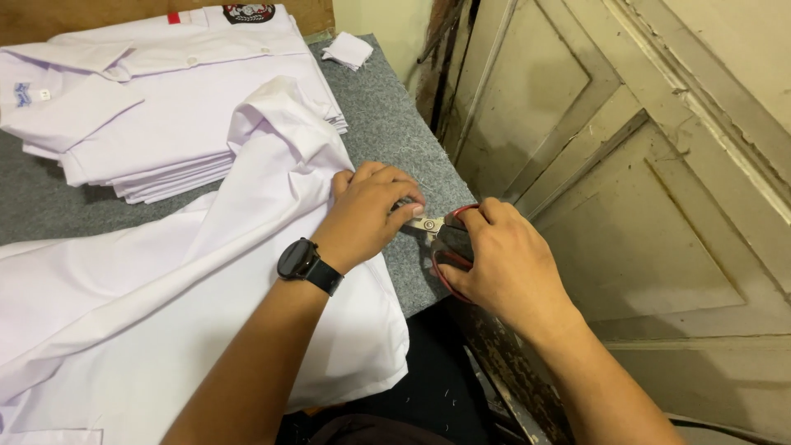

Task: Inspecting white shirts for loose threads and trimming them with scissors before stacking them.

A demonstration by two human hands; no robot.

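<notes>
A white shirt (165,288) lies spread over the grey felt table (387,124), its edge bunched near the table's right side. My left hand (367,210), with a black watch on the wrist, pinches the shirt's edge. My right hand (498,264) grips scissors (449,235) with red and black handles. Their metal blades point left and reach the fingertips of my left hand, right at the pinched fabric.
A stack of folded white shirts (156,107) sits at the back left of the table. A small white cloth scrap (348,49) lies at the back edge. A pale panelled door (626,165) stands close on the right.
</notes>
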